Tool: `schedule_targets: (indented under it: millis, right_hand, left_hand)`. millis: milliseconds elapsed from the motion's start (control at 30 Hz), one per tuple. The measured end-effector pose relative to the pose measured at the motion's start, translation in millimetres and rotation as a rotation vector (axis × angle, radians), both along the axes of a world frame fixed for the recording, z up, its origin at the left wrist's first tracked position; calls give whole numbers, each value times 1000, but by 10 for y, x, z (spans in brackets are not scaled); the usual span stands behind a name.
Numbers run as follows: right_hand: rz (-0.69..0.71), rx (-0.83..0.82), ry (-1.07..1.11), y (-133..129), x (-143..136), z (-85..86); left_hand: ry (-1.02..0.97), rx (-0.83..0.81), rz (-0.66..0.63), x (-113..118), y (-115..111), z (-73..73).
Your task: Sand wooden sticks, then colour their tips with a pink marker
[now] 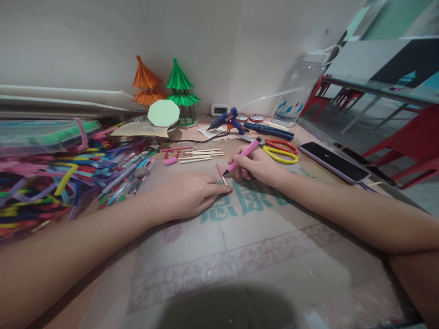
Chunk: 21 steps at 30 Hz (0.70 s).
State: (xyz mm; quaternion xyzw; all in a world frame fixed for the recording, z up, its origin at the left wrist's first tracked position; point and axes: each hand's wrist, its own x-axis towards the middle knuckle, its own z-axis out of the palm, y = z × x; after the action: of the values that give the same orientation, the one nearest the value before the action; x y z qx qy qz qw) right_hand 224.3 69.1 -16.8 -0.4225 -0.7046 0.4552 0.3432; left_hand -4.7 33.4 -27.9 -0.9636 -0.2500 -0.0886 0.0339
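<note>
Pink covers the top part of a thin little stick, and its bottom part is pale, like bare wood. The stick lies at a slant on the table, between the two hands. The right hand has its fingers wrapped around a pink marker, and the marker's dark tip is right at the side of the stick. The left hand lies low, with one finger stretched out to the stick's bottom end. That finger touches the end, but I cannot tell if the thumb is pinching it too.

Under the hands is a see-through plastic sheet with big green writing. Just past the left hand are a pink cap, a bunch of pale sticks and a pink stick. Near the right hand are scissors with one orange loop and one yellow loop. A phone is farther to the right.

Behind them sit a blue glue gun, a small white clock and a clear bottle. An orange tower and a green tower stand by the wall. On the left is a messy heap of fuzzy, bendy stems. Red chairs are off to the right.
</note>
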Motion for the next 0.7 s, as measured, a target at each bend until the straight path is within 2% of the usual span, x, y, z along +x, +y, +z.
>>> schedule_targets:
  millis: [300, 500, 600, 700]
  right_hand:
    - [90, -26, 1, -4, 51, -4]
    - [101, -20, -6, -4, 55, 7]
    - [108, -16, 2, -4, 45, 5]
    - [56, -17, 12, -1, 24, -4]
  left_hand:
    - [-2, 46, -16, -6, -4, 19]
    - [-94, 183, -135, -24, -19, -34]
    - [-113, 165, -124, -21, -13, -50]
    - [-109, 127, -104, -24, 0, -58]
